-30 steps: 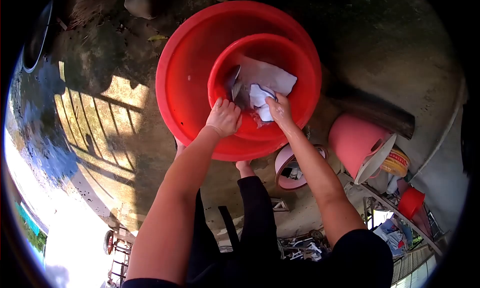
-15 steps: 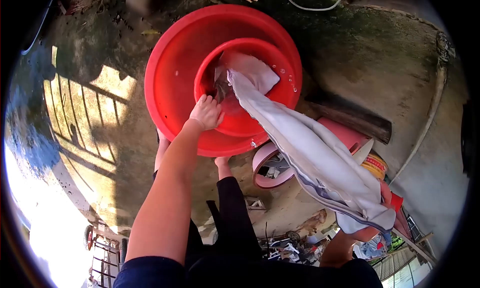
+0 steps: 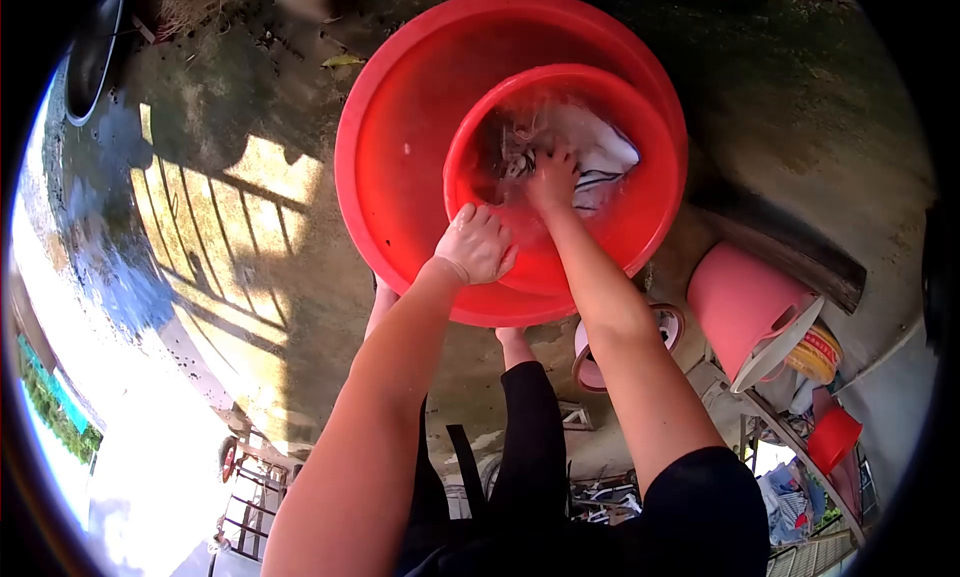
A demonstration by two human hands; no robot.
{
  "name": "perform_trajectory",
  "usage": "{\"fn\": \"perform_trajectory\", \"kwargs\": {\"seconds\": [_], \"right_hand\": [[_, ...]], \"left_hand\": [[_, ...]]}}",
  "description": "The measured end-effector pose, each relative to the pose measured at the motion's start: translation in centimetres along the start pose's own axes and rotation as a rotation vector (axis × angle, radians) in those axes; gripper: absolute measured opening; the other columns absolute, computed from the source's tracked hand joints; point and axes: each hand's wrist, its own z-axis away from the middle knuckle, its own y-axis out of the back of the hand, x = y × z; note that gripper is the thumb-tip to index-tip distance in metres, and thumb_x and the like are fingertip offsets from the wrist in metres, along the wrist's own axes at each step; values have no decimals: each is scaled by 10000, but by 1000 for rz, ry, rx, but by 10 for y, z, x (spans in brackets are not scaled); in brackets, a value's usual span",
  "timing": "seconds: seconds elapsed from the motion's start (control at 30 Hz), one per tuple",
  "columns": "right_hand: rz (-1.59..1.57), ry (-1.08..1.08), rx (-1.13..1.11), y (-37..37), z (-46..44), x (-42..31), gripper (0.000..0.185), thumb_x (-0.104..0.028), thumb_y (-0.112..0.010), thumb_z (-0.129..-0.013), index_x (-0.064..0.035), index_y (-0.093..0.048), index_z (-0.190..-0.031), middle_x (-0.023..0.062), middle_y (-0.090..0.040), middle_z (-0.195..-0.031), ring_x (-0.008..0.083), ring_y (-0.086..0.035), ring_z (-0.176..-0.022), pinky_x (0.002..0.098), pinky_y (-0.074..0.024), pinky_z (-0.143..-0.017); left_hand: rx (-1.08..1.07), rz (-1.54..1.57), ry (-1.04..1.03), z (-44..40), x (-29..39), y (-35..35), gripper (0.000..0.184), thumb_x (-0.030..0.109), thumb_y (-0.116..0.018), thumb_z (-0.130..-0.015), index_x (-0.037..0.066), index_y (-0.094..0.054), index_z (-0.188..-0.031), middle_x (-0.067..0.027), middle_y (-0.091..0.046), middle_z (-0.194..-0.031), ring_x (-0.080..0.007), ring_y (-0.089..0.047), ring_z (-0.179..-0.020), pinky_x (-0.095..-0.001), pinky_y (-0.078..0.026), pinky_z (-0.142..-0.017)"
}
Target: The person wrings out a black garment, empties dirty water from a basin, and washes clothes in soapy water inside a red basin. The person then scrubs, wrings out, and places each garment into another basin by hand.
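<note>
A small red basin [image 3: 462,127] with water in it sits inside a large red tub [image 3: 362,147]. My left hand [image 3: 477,245] is closed over the small basin's near rim. Inside that basin, my right hand [image 3: 553,180] reaches down onto a wet whitish cloth [image 3: 598,142] with dark edging. The fingers of this hand look spread against the cloth, in splashing water. Part of the cloth lies under the water and under the hand, so its full shape is hidden.
To the right stand a pink bucket [image 3: 740,302] and a dark wooden beam [image 3: 785,247]. A pink-rimmed container [image 3: 592,369] is beside my right forearm. A red scoop-like vessel [image 3: 834,439] lies lower right, and a dark basin [image 3: 92,72] is at upper left.
My right hand has moved from the lower right into the small basin, bringing the long stretch of cloth down into the water. My left hand stays on the rim. The view has shifted.
</note>
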Motion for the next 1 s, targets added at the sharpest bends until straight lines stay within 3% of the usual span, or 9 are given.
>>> {"fn": "perform_trajectory", "kwargs": {"seconds": [0.1, 0.27, 0.3, 0.4, 0.47, 0.6, 0.73, 0.9, 1.0], "right_hand": [[-346, -42, 116, -65, -40, 25, 315, -205, -524, -742, -56, -591, -1012, 247, -518, -1102, 357, -512, -999, 399, -399, -860], [-98, -95, -405, 63, -40, 6, 290, -190, -524, -754, -6, -599, -965, 258, -585, -937, 365, -572, -843, 396, -422, -819], [-232, -27, -77, 77, -22, 17, 269, -190, -547, -756, 16, -608, -918, 221, -616, -850, 304, -598, -763, 361, -448, -754], [-930, -122, -32, 140, 20, 38, 241, -160, -551, -745, 23, -599, -896, 110, -600, -748, 197, -574, -703, 302, -440, -649], [-1207, -223, -65, 225, 51, 30, 211, -122, -543, -783, 48, -589, -899, 31, -570, -756, 80, -501, -700, 242, -417, -641], [-1338, -282, -45, 373, 109, 4, 251, -115, -547, -793, 59, -577, -971, 58, -596, -847, 100, -538, -750, 230, -429, -681], [-1464, -255, -43, 473, 166, -15, 258, -94, -535, -810, 63, -555, -1014, 70, -595, -891, 104, -545, -784, 232, -435, -708], [-1640, -276, -7, 547, 230, -23, 269, -89, -529, -805, 57, -546, -1031, 68, -592, -885, 112, -546, -786, 242, -433, -707], [-1723, -243, 62, 570, 262, 0, 311, -98, -537, -791, 62, -527, -1058, 83, -596, -918, 138, -563, -813, 263, -443, -740]], "left_hand": [[17, -17, -27, 3, -4, -1, 236, 327, -545, -728, 105, -559, -651, -53, -505, -633, -227, -484, -686, -348, -361, -723], [-40, -15, 6, -1, 0, 3, 249, 331, -543, -734, 92, -560, -665, -78, -535, -667, -243, -497, -706, -370, -362, -732], [-21, -42, 27, -1, 0, 1, 250, 324, -535, -737, 88, -559, -662, -78, -536, -679, -240, -496, -738, -366, -360, -743], [-279, -105, 148, -13, 14, 14, 314, 349, -576, -731, 65, -585, -864, -88, -567, -852, -232, -506, -872, -371, -360, -806], [-277, 44, 446, -20, 33, 32, 684, 381, -671, -680, 46, -413, -1218, -108, -475, -1173, -236, -436, -1091, -403, -332, -924], [-229, 185, 624, -35, 96, 110, 1119, 431, -753, -581, 75, -58, -1383, -99, -186, -1415, -248, -234, -1285, -477, -218, -1036], [-47, 235, 579, -41, 137, 180, 1160, 416, -785, -520, 132, -68, -1387, -100, -159, -1424, -271, -196, -1301, -515, -213, -1024], [227, 319, 362, -50, 177, 238, 1046, 369, -779, -523, 164, -186, -1361, -122, -174, -1417, -307, -206, -1293, -521, -210, -1011], [494, 453, 35, -56, 184, 247, 458, 168, -722, -545, 117, -564, -973, -137, -310, -1357, -333, -237, -1275, -524, -202, -993]]}}
